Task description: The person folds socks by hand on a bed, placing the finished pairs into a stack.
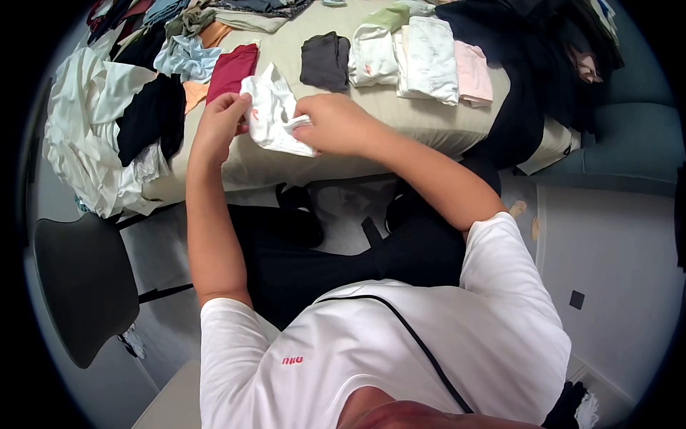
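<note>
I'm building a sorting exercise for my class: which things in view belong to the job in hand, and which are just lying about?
Job in hand:
white garment, held by left hand and right hand
probably dark grey folded cloth, white folded stack, pink folded cloth

Apparently just lying about:
dark chair
blue-green sofa

This looks like a room in a home: loose heaps of clothes [89,121] and folded garments [432,61] lie on a cream-draped, bed-like surface [429,121], with a blue-grey upholstered seat [632,143] alongside and a dark chair [86,289] nearby.
</note>
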`<state>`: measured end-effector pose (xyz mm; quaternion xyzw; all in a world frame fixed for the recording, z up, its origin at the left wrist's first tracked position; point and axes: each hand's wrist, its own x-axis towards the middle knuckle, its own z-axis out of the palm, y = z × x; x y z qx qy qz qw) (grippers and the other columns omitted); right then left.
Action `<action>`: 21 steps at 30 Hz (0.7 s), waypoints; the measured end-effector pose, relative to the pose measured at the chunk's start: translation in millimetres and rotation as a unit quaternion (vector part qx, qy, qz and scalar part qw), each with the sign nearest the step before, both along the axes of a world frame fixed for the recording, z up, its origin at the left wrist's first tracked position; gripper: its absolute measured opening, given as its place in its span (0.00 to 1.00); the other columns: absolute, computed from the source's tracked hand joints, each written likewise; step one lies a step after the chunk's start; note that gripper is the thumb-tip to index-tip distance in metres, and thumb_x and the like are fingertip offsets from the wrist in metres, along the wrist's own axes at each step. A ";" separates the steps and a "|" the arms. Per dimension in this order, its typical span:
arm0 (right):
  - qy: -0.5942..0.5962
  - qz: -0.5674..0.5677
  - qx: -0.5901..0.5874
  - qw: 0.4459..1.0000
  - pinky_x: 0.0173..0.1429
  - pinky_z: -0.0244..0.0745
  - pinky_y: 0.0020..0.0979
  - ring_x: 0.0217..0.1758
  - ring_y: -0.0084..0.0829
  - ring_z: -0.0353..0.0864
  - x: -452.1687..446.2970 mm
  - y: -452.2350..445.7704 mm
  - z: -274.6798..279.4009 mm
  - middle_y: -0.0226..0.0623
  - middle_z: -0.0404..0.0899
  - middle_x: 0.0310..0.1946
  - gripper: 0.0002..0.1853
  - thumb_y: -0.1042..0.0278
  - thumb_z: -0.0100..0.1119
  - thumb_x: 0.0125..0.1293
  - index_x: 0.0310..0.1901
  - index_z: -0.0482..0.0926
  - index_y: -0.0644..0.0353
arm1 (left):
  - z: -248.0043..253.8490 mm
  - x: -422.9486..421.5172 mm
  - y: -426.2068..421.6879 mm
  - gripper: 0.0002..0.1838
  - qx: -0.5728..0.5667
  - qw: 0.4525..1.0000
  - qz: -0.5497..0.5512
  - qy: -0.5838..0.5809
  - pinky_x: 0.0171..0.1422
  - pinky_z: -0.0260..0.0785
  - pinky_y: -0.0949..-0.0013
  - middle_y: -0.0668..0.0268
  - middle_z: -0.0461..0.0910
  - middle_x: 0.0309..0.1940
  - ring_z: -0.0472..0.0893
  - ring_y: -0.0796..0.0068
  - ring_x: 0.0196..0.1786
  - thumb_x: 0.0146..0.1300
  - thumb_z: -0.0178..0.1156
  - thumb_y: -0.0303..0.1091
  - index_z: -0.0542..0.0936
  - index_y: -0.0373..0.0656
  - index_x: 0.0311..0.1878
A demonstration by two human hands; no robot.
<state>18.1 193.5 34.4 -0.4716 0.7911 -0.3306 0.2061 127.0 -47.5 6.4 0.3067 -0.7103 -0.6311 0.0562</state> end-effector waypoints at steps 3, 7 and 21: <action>-0.109 0.019 0.036 0.993 0.54 0.82 0.41 0.49 0.48 0.88 -11.7 5.0 -13.9 0.49 0.88 0.39 0.13 0.69 0.66 0.63 0.48 0.85 0.63 | -0.8 -2.0 13.9 0.20 0.019 0.998 -0.005 -0.064 0.46 0.73 0.74 0.74 0.83 0.36 0.80 0.84 0.37 0.75 0.67 0.53 0.84 0.43 0.52; 0.019 0.113 -0.057 0.992 0.56 0.80 0.43 0.51 0.50 0.85 -8.8 7.2 -38.0 0.48 0.85 0.43 0.12 0.76 0.61 0.60 0.46 0.83 0.62 | -6.1 -21.8 14.1 0.37 -0.059 0.995 0.006 -0.077 0.50 0.77 0.68 0.61 0.87 0.42 0.86 0.77 0.44 0.70 0.70 0.59 0.80 0.30 0.63; 0.044 0.103 -0.033 0.993 0.56 0.79 0.47 0.50 0.52 0.85 -16.7 30.3 -22.8 0.50 0.85 0.44 0.12 0.78 0.57 0.60 0.45 0.84 0.62 | -41.8 -47.7 13.6 0.17 0.030 0.999 0.011 0.023 0.48 0.77 0.73 0.67 0.86 0.43 0.84 0.79 0.43 0.75 0.68 0.38 0.84 0.33 0.55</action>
